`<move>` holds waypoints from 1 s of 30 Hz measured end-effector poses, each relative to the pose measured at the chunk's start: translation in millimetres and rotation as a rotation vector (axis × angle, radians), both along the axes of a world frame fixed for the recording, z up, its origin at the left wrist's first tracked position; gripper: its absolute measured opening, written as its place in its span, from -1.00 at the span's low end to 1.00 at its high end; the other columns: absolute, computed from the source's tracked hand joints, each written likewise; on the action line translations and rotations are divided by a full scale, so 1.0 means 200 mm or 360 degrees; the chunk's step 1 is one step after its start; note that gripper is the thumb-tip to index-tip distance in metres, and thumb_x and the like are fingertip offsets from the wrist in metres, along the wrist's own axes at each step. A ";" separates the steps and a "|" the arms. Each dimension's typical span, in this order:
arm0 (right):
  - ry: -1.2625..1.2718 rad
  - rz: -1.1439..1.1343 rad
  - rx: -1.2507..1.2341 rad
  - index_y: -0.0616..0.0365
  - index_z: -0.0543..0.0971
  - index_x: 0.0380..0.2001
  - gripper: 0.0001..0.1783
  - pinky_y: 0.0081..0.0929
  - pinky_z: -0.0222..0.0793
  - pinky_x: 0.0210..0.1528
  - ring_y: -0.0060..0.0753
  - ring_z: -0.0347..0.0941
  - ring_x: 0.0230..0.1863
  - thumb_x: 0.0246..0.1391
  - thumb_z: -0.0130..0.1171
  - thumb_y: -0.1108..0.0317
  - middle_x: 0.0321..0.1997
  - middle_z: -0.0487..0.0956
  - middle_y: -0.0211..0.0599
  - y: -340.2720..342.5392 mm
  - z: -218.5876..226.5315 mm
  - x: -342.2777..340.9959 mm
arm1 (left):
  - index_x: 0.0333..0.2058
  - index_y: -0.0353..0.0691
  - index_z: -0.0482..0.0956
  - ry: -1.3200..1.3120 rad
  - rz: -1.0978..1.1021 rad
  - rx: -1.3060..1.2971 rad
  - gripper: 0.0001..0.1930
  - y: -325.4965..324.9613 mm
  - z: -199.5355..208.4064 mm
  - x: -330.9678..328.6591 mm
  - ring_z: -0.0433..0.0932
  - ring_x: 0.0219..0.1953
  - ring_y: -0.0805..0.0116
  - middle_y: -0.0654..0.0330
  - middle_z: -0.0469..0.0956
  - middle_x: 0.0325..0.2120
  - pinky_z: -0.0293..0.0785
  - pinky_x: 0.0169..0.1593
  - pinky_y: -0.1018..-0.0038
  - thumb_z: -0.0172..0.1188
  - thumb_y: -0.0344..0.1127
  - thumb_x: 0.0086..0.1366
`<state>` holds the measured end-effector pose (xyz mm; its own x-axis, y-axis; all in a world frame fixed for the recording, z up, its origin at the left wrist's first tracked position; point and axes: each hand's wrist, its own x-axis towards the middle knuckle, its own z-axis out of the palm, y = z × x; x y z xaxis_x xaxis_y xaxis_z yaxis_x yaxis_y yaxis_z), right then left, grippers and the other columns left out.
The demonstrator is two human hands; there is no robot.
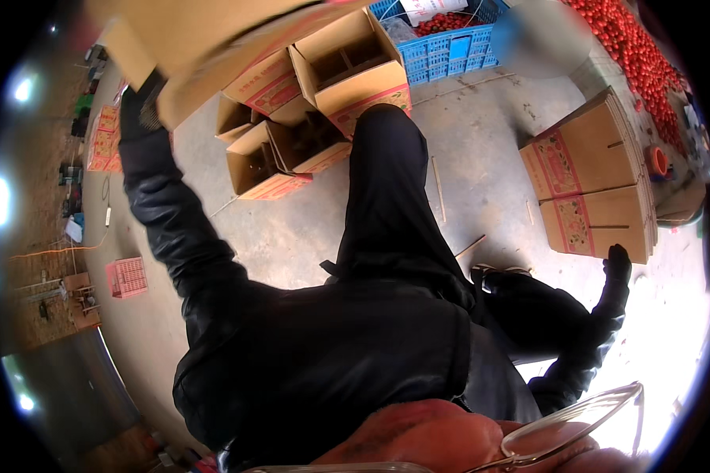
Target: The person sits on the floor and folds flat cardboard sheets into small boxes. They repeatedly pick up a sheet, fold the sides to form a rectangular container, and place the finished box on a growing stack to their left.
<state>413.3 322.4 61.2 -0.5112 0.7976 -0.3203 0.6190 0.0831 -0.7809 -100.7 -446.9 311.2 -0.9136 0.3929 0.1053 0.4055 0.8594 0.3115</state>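
In a dark glove, my left hand (148, 102) grips the edge of a large cardboard box (205, 39), raised at the upper left; the box hides part of my fingers. My right hand (618, 266), also dark-gloved, is at the lower corner of a stack of folded cardboard cartons (596, 173) on the right. Its fingers look closed on the near edge of the cartons, though they show only as a dark shape. Several open cardboard boxes with inner dividers, among them one box (347, 63) beside my knee, stand on the floor ahead.
A blue plastic crate (450, 51) with small red fruit stands beyond the boxes. A heap of red fruit (631, 59) lies at the upper right, near an orange container (656, 162). A pink crate (126, 277) sits on the left. Thin sticks (439, 189) lie on the floor.
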 end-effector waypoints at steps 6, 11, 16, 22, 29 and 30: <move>-0.0104 0.0000 -0.0260 0.17 0.53 -0.11 -0.58 -0.41 0.33 0.00 -0.30 0.39 -0.08 0.09 0.14 0.08 -0.12 0.53 -0.26 -0.13 0.18 -0.01 | -0.11 -0.20 0.59 -0.0609 0.0150 0.0219 -0.68 -0.74 -0.21 0.11 0.58 -0.32 0.24 0.09 0.61 -0.29 0.47 -0.19 0.35 0.17 -0.16 0.24; -0.0147 -0.0020 -0.0333 0.18 0.54 -0.14 -0.54 -0.39 0.27 -0.01 -0.32 0.38 -0.16 0.11 0.10 0.01 -0.19 0.54 -0.30 -0.17 0.23 -0.07 | -0.15 -0.27 0.60 -0.0811 0.0303 0.0398 -0.64 -0.83 -0.36 0.24 0.57 -0.33 0.37 0.18 0.62 -0.32 0.45 -0.19 0.41 0.18 -0.11 0.24; -0.0081 -0.0016 -0.0371 0.19 0.55 -0.15 -0.51 -0.39 0.25 -0.03 -0.35 0.37 -0.21 0.12 0.07 -0.04 -0.22 0.54 -0.30 -0.17 0.23 -0.03 | -0.22 -0.32 0.61 -0.1001 0.0604 0.0350 -0.61 -0.48 -0.54 0.25 0.58 -0.36 0.39 0.19 0.62 -0.40 0.46 -0.26 0.44 0.18 -0.06 0.24; -0.0048 0.0014 -0.0294 0.18 0.55 -0.12 -0.55 -0.38 0.28 -0.05 -0.37 0.39 -0.21 0.18 0.00 0.02 -0.23 0.54 -0.29 -0.23 0.28 0.04 | -0.16 -0.30 0.59 -0.1236 0.0806 0.0880 -0.59 -0.20 -0.81 0.05 0.61 -0.32 0.32 0.18 0.62 -0.37 0.56 -0.22 0.29 0.21 -0.04 0.22; -0.0258 -0.0062 -0.0329 0.11 0.53 -0.14 -0.67 -0.53 0.39 -0.38 -0.46 0.47 -0.48 0.18 0.03 0.13 -0.34 0.56 -0.34 0.08 0.03 0.19 | -0.24 -0.23 0.59 -0.0915 0.0981 0.0425 -0.42 0.00 -1.02 -0.20 0.57 -0.42 0.32 0.14 0.59 -0.42 0.54 -0.32 0.35 0.22 0.26 0.13; -0.0291 -0.0027 -0.0318 0.12 0.52 -0.17 -0.68 -0.51 0.39 -0.41 -0.45 0.47 -0.50 0.16 0.03 0.12 -0.37 0.55 -0.33 0.11 -0.01 0.17 | -0.25 -0.27 0.59 -0.0742 0.0944 0.0234 -0.38 -0.04 -1.00 -0.23 0.57 -0.44 0.30 0.14 0.58 -0.44 0.54 -0.34 0.33 0.21 0.28 0.12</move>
